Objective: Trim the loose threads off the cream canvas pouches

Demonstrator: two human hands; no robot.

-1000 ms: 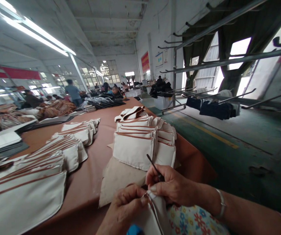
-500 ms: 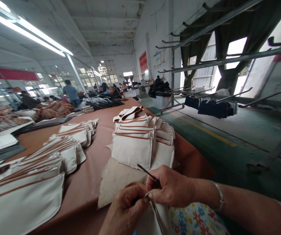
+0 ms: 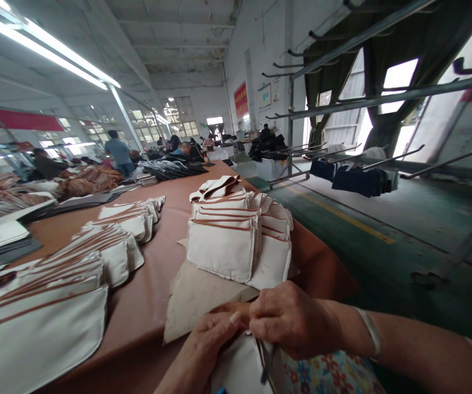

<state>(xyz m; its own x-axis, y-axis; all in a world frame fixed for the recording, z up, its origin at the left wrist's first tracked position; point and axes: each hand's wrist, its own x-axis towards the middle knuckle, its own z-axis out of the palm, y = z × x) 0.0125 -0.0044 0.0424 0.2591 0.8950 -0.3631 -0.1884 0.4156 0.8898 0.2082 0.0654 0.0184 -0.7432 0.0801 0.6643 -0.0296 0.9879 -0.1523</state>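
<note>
At the table's near edge I hold a cream fabric pouch piece [image 3: 238, 364] with a brown strip along its top. My left hand [image 3: 215, 334] is closed on its upper corner, thumb on top. My right hand [image 3: 283, 320] is closed beside it, its fingertips at the same edge. From under the right hand a slim dark tool [image 3: 264, 373] points down over the pouch; most of it is hidden, so its kind is unclear. Just beyond my hands, a pile of similar cream pouches [image 3: 219, 249] rests on a beige sheet [image 3: 190, 298].
More cream pouches [image 3: 55, 334] lie in overlapping rows on the brown-covered table [image 3: 149, 279] at left. Dark and brown pieces are heaped farther back. A metal rack [image 3: 343, 104] with long prongs stands at right. Several people are in the background.
My right hand has turned over, so the dark tool that pointed up and away now points down over the pouch. My left thumb has straightened along the pouch's edge.
</note>
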